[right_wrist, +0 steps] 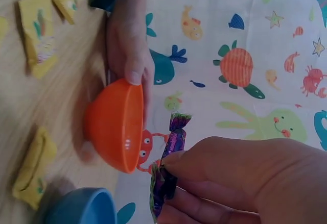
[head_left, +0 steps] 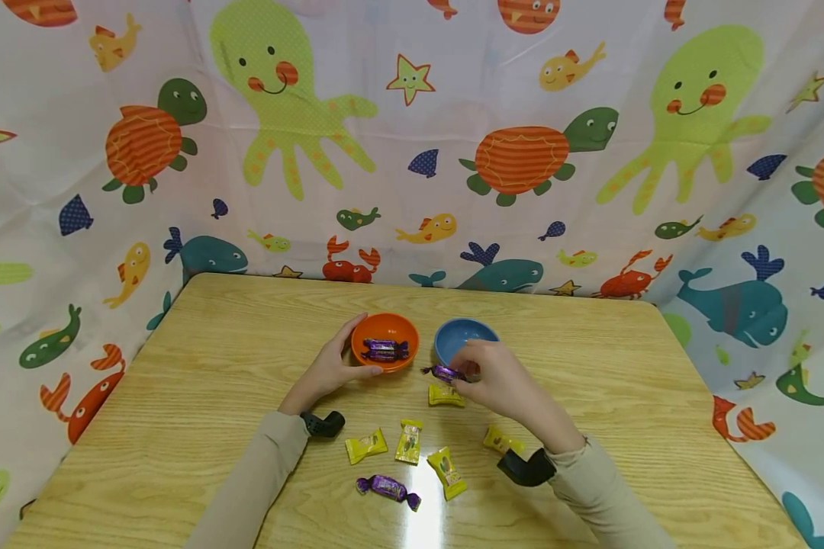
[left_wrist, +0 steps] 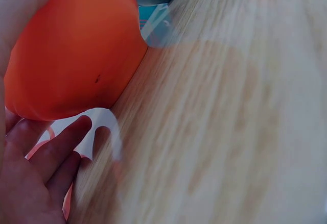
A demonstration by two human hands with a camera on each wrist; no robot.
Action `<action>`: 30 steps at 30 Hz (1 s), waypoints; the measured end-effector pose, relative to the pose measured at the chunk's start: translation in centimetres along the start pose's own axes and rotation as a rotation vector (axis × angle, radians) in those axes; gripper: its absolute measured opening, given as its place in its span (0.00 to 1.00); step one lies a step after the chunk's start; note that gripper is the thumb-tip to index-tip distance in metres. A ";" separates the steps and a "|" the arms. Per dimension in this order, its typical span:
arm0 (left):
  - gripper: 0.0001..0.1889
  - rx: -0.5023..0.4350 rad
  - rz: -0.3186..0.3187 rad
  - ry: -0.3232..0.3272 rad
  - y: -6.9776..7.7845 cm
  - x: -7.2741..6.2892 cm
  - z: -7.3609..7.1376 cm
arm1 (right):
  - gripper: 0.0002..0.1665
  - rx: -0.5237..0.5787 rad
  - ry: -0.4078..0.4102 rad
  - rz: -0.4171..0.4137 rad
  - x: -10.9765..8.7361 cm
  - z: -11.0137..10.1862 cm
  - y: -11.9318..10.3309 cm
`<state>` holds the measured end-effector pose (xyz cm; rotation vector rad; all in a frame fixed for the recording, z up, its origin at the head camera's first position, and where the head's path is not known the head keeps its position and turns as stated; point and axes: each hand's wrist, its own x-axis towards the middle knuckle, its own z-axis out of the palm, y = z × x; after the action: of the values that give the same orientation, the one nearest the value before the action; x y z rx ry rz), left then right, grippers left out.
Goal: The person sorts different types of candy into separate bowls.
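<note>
Beside the orange bowl [head_left: 398,324], my left hand [head_left: 331,364] holds its left side, thumb along the front and fingers round the back. Two purple-wrapped candies [head_left: 384,351] lie inside that bowl. My right hand [head_left: 497,377] pinches another purple-wrapped candy [right_wrist: 174,141] between thumb and fingers, just in front of the blue bowl [head_left: 461,329]. In the right wrist view this candy hangs above the table, apart from both bowls. A yellow-wrapped candy [head_left: 445,395] lies right below the right hand. The blue bowl's inside is partly hidden by that hand.
Several more yellow candies lie on the wooden table [head_left: 577,503], including a yellow candy [head_left: 408,441] in the middle and a yellow candy [head_left: 503,440] under the right wrist. A purple candy [head_left: 387,488] lies nearest the front. A patterned curtain [head_left: 384,152] hangs behind the table.
</note>
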<state>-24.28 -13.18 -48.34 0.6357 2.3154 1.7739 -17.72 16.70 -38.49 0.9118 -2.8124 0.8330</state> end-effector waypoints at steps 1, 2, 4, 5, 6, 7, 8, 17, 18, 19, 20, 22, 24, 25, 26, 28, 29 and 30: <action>0.54 -0.001 -0.002 0.001 -0.1 0.0 0.0 | 0.05 0.005 0.003 -0.007 0.6 -0.1 -0.1; 0.54 0.001 -0.003 0.000 -0.1 0.0 -0.1 | 0.05 0.013 0.003 -0.012 1.2 -0.1 -0.2; 0.54 0.004 -0.006 0.000 -0.2 0.0 -0.1 | 0.04 0.020 -0.002 -0.018 2.3 -0.1 -0.4; 0.54 0.002 -0.005 0.000 -0.3 0.0 -0.1 | 0.04 0.028 -0.008 -0.017 2.9 0.0 -0.5; 0.54 0.004 -0.005 0.001 -0.3 0.0 -0.1 | 0.04 0.032 -0.013 -0.017 3.5 0.1 -0.5; 0.54 0.002 -0.004 0.001 -0.3 0.0 -0.1 | 0.04 0.039 -0.022 -0.008 4.0 0.3 -0.6; 0.54 0.002 -0.004 0.001 -0.4 0.0 -0.1 | 0.05 0.042 -0.028 -0.002 4.6 0.6 -0.5; 0.54 0.025 0.036 0.036 -3.5 1.0 0.1 | 0.06 0.054 -0.102 0.037 9.2 4.1 0.2; 0.54 0.023 0.032 0.037 -3.5 0.9 0.2 | 0.06 0.046 -0.116 0.037 9.6 4.5 0.3; 0.54 0.022 0.031 0.035 -3.5 0.9 0.2 | 0.06 0.040 -0.129 0.036 9.9 4.9 0.4; 0.54 0.020 0.027 0.034 -3.5 0.9 0.2 | 0.06 0.032 -0.142 0.035 10.2 5.2 0.5; 0.54 0.019 0.026 0.029 -3.5 0.9 0.2 | 0.05 0.012 -0.168 0.030 10.8 5.9 0.6; 0.54 0.020 0.025 0.031 -3.6 0.9 0.1 | 0.05 -0.010 -0.191 0.028 11.3 6.6 0.8; 0.54 0.024 0.027 0.032 -3.6 1.0 0.1 | 0.05 -0.020 -0.201 0.031 11.5 6.8 0.8; 0.54 0.027 0.027 0.032 -3.5 1.0 0.1 | 0.05 -0.031 -0.208 0.038 11.6 7.0 0.8; 0.54 0.027 0.028 0.035 -3.5 0.9 0.0 | 0.04 -0.056 -0.218 0.043 11.9 7.4 0.8; 0.54 0.024 0.025 0.037 -3.5 0.9 0.0 | 0.04 -0.067 -0.223 0.048 12.0 7.5 0.8; 0.54 0.020 0.023 0.038 -3.4 0.9 0.0 | 0.04 -0.076 -0.231 0.055 12.1 7.7 0.8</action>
<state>-25.87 -13.53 -51.50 0.6400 2.3622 1.7902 -27.34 6.91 -42.66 0.9815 -3.0543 0.6600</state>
